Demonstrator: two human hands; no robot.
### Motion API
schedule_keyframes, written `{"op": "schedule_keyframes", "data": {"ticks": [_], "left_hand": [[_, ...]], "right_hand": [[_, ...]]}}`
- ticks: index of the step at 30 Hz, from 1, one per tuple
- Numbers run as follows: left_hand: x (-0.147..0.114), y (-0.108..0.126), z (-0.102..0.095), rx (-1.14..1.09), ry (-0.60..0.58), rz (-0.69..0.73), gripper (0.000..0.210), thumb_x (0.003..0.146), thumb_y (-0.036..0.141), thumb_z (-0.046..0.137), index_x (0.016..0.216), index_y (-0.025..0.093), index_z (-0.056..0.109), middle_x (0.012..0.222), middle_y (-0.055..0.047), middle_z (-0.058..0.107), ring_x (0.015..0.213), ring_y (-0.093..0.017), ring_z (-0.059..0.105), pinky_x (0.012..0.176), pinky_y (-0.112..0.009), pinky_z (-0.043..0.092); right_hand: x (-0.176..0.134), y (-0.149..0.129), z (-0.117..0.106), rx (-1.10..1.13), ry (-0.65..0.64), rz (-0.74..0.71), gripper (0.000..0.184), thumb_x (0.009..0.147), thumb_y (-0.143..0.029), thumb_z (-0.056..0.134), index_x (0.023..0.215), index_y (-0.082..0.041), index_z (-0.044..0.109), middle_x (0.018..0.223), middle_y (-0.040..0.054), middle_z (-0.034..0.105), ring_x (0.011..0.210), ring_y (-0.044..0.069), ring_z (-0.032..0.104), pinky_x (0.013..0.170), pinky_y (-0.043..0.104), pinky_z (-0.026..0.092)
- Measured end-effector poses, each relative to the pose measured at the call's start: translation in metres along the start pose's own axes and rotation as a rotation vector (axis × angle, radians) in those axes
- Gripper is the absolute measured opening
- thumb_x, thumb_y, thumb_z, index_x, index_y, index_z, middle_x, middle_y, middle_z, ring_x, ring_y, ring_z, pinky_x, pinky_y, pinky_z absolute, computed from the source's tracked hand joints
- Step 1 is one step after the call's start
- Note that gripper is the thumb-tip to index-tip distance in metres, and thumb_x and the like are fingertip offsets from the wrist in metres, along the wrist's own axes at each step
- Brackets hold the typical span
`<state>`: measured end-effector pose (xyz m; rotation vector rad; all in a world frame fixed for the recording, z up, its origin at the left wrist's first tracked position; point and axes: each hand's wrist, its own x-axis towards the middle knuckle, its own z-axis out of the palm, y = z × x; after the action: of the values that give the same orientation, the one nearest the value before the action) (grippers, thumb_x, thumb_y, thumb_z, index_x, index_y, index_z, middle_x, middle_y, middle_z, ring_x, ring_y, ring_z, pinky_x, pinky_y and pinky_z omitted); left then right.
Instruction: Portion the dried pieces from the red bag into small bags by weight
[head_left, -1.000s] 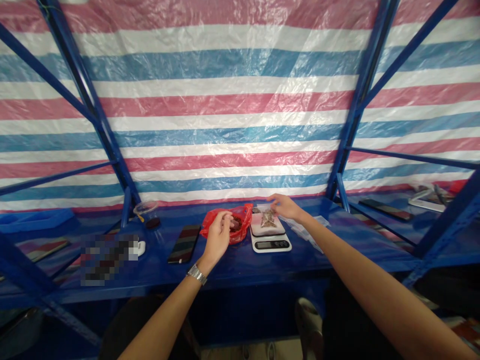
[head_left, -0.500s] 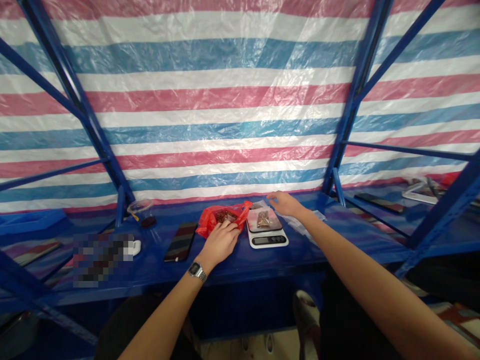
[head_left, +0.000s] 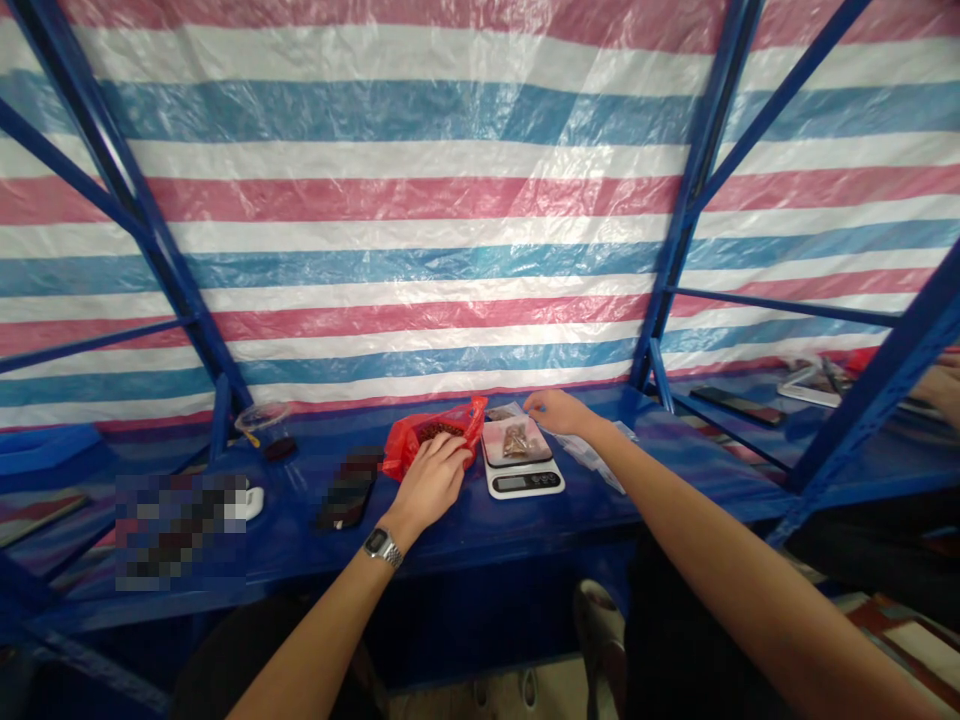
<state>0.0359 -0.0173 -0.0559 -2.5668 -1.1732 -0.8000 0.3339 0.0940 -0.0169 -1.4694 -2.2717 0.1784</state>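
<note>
- Left hand: bent over the mouth of the red bag, fingers side by side; fingertips are hidden, so grip cannot be told.
- Red bag: sits open left of the scale, presumably keeping its brown pieces accessible.
- Scale: display faces the person, likely for reading.
- Filled clear bag: rests on the pan, apart from both hands, apparently so the pan bears it freely.
- Right hand: beyond the scale's far right corner, fingers curled; pinching cannot be told.
</note>
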Motion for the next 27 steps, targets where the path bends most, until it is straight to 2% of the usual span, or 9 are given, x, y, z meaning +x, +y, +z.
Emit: {"op": "schedule_keyframes", "data": {"ticks": [5,11,17,24,27], "left_hand": [[0.000,0.007,-0.009,0.001,-0.008,0.042,0.026,0.099,0.013,0.048,0.108,0.021,0.070,0.119,-0.009,0.070,0.121,-0.027,0.056,0.101,-0.047,0.048],[-0.001,0.012,-0.014,-0.052,-0.022,0.076,0.027,0.099,0.013,0.046,0.105,0.020,0.071,0.102,-0.008,0.071,0.107,-0.025,0.061,0.095,-0.043,0.051],[0.000,0.011,-0.008,-0.081,0.011,0.104,0.026,0.099,0.013,0.048,0.104,0.021,0.072,0.098,-0.007,0.071,0.110,-0.026,0.060,0.098,-0.043,0.051],[0.000,0.008,0.001,-0.018,0.043,0.050,0.024,0.097,0.012,0.050,0.101,0.020,0.072,0.102,-0.010,0.071,0.119,-0.029,0.055,0.101,-0.048,0.052],[0.000,0.007,0.003,-0.018,0.058,0.041,0.025,0.097,0.012,0.050,0.098,0.021,0.073,0.102,-0.010,0.070,0.119,-0.028,0.055,0.101,-0.048,0.052]], "right_hand": [[0.006,0.004,0.002,0.010,-0.017,-0.009,0.026,0.091,-0.018,0.062,0.109,-0.021,0.080,0.115,0.0082,0.079,0.106,0.025,0.073,0.093,0.029,0.053],[0.004,0.003,-0.004,0.055,-0.080,-0.099,0.021,0.088,-0.019,0.063,0.098,-0.021,0.082,0.101,0.0039,0.081,0.093,0.022,0.074,0.086,0.027,0.053],[0.004,0.002,-0.013,0.078,-0.041,-0.112,0.024,0.089,-0.020,0.062,0.105,-0.019,0.080,0.106,0.0065,0.081,0.096,0.023,0.072,0.088,0.029,0.053],[0.006,0.001,-0.006,0.106,0.003,-0.137,0.027,0.090,-0.015,0.060,0.110,-0.018,0.078,0.107,0.0069,0.080,0.094,0.021,0.072,0.087,0.027,0.053],[0.006,-0.001,-0.005,0.062,-0.004,-0.094,0.027,0.091,-0.017,0.060,0.111,-0.019,0.078,0.107,0.0063,0.080,0.096,0.021,0.072,0.088,0.027,0.052]]}}
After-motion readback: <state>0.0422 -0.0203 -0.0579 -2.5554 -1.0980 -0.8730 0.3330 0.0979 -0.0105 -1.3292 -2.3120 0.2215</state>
